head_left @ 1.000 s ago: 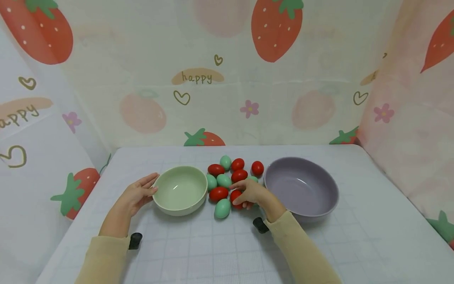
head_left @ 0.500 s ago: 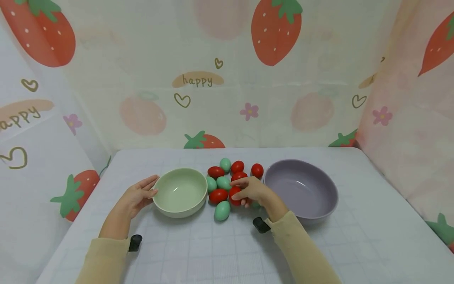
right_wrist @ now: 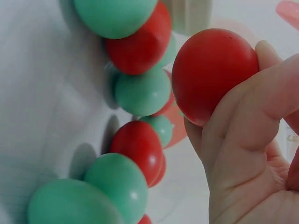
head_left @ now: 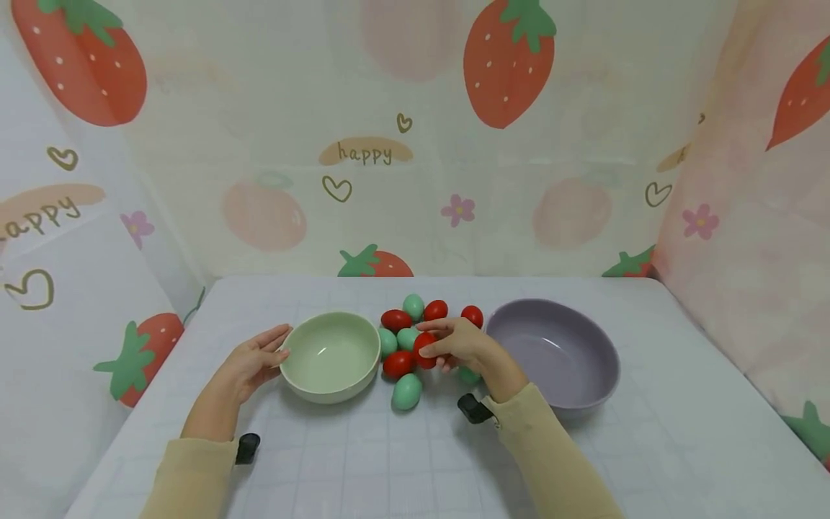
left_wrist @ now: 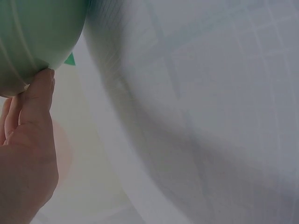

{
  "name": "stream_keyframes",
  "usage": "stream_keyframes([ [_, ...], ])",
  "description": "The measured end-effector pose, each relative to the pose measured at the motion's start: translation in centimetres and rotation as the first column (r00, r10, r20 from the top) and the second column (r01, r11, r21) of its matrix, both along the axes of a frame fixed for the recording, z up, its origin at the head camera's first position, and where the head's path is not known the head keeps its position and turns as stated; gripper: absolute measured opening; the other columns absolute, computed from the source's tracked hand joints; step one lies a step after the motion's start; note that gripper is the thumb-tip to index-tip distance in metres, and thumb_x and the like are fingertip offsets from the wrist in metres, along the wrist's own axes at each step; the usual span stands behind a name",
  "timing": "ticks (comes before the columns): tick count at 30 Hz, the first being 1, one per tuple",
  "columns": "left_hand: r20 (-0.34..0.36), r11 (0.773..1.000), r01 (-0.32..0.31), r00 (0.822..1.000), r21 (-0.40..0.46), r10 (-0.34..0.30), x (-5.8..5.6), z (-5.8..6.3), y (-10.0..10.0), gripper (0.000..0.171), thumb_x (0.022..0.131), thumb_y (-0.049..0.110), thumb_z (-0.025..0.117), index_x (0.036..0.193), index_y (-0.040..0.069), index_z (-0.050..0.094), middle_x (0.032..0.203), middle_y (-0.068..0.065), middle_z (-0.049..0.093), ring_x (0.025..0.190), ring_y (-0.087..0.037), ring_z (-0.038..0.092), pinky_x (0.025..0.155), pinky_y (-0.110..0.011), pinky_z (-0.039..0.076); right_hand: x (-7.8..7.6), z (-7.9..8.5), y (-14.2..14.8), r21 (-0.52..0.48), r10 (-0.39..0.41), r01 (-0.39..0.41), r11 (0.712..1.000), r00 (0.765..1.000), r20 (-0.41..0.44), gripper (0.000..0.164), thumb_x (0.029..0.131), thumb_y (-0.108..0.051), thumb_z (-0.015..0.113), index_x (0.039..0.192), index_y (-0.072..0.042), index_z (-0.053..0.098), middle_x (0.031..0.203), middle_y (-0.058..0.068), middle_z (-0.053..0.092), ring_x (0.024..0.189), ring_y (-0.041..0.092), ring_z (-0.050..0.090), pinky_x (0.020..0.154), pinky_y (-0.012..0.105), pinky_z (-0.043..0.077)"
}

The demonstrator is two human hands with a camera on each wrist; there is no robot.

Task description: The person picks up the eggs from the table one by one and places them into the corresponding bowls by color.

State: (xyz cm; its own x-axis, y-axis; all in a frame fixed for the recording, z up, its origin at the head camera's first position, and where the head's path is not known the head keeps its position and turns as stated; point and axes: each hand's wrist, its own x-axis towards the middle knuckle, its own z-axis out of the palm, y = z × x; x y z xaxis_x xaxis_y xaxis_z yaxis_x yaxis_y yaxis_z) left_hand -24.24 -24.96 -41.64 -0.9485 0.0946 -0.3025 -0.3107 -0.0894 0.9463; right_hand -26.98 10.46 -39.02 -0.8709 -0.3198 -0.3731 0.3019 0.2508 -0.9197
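My right hand (head_left: 470, 349) pinches a red egg (right_wrist: 210, 74) between fingers and thumb, above the table. A dark red patch shows by the palm at the right wrist view's edge; I cannot tell what it is. My left hand (head_left: 249, 366) touches the outer left side of the light green bowl (head_left: 331, 360) with fairly straight fingers, seen also against the bowl wall (left_wrist: 42, 37). Several red and mint-green eggs lie between the bowls, such as a mint egg (head_left: 407, 392) in front and a red egg (head_left: 398, 365) behind it. Nothing is in the green bowl.
A larger purple-grey bowl (head_left: 551, 353) stands right of the eggs, partly behind the right wrist. The table (head_left: 363, 461) has a white gridded cover. A strawberry-print cloth (head_left: 389, 209) hangs behind and at both sides.
My right hand has raised the red egg off the table and moved it slightly up and left. The left hand stays at the green bowl. The head view has tilted up slightly.
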Motion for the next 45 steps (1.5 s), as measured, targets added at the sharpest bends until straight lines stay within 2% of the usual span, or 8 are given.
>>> stream_keyframes([
  [7,0.014,1.0,0.008,1.0,-0.029,-0.007,0.6,-0.3,0.0,0.068,0.096,-0.002,0.057,0.153,0.002,0.02,0.156,-0.014,0.019,0.108,0.002,0.055,0.083,-0.021,0.051,0.2,0.7,-0.9,-0.02,0.025,-0.025,0.999,1.0,-0.007,0.051,0.087,-0.004,0.071,0.136,-0.006,0.056,0.111,0.011,0.06,0.05,0.015,0.047,0.05,0.022,0.047],
  [13,0.004,0.999,-0.001,1.0,-0.044,0.001,0.2,-0.1,0.0,0.068,0.096,0.0,0.058,0.153,0.003,0.022,0.156,-0.014,0.02,0.115,-0.001,0.053,0.084,-0.021,0.051,-0.2,1.2,-1.9,-0.045,0.072,-0.073,0.996,0.997,-0.038,0.051,0.088,-0.005,0.07,0.136,-0.008,0.057,0.101,0.01,0.06,0.051,0.015,0.047,0.051,0.023,0.047],
  [20,0.002,0.998,0.0,1.0,-0.063,0.0,-0.2,0.0,0.0,0.066,0.097,-0.001,0.055,0.153,0.004,0.022,0.156,-0.013,0.021,0.137,-0.019,0.035,0.087,-0.022,0.05,-0.9,1.6,-3.3,-0.051,0.072,-0.074,0.996,0.996,-0.042,0.055,0.087,-0.006,0.072,0.138,-0.007,0.054,0.111,0.011,0.062,0.053,0.014,0.049,0.053,0.022,0.049],
  [30,0.013,0.998,-0.013,1.0,-0.069,0.014,-0.1,0.0,0.0,0.066,0.097,-0.002,0.055,0.153,0.004,0.022,0.156,-0.013,0.021,0.141,-0.027,0.028,0.094,-0.028,0.048,-1.2,2.1,-5.3,-0.099,0.064,-0.066,0.993,0.998,-0.015,0.051,0.086,-0.003,0.073,0.135,-0.009,0.057,0.116,0.011,0.061,0.054,0.014,0.049,0.052,0.021,0.049],
  [35,-0.001,0.996,0.007,1.0,-0.085,-0.008,-0.2,0.3,0.2,0.065,0.097,-0.001,0.055,0.153,0.004,0.022,0.156,-0.013,0.021,0.134,-0.017,0.039,0.09,-0.027,0.049,-1.4,2.0,-6.0,-0.129,0.076,-0.078,0.989,0.997,-0.02,0.052,0.086,-0.004,0.072,0.135,-0.009,0.057,0.11,0.012,0.063,0.052,0.014,0.052,0.053,0.021,0.05],
  [37,-0.005,0.996,0.012,1.0,-0.088,-0.013,-0.2,0.4,0.2,0.065,0.097,-0.001,0.055,0.153,0.004,0.022,0.156,-0.013,0.021,0.133,-0.016,0.04,0.089,-0.026,0.049,-1.5,1.9,-6.4,-0.142,0.085,-0.087,0.986,0.996,-0.017,0.053,0.087,-0.003,0.072,0.137,-0.008,0.055,0.109,0.012,0.063,0.052,0.013,0.053,0.053,0.022,0.05],
  [42,0.002,0.995,0.015,1.0,-0.095,-0.015,-0.2,0.4,0.1,0.065,0.098,-0.001,0.053,0.154,0.003,0.02,0.157,-0.013,0.019,0.141,-0.027,0.027,0.092,-0.028,0.049,-1.7,1.5,-7.5,-0.16,0.102,-0.1,0.982,0.995,0.008,0.055,0.087,-0.003,0.071,0.139,-0.006,0.052,0.112,0.011,0.064,0.052,0.014,0.055,0.055,0.022,0.052],
  [45,0.014,0.996,0.009,1.0,-0.092,-0.008,-0.2,0.3,0.0,0.066,0.097,-0.001,0.054,0.154,0.004,0.021,0.157,-0.013,0.019,0.142,-0.028,0.025,0.088,-0.025,0.05,-1.9,1.2,-8.2,-0.168,0.092,-0.086,0.982,0.995,0.029,0.053,0.087,-0.003,0.071,0.137,-0.006,0.054,0.111,0.011,0.065,0.051,0.015,0.056,0.055,0.023,0.053],
])
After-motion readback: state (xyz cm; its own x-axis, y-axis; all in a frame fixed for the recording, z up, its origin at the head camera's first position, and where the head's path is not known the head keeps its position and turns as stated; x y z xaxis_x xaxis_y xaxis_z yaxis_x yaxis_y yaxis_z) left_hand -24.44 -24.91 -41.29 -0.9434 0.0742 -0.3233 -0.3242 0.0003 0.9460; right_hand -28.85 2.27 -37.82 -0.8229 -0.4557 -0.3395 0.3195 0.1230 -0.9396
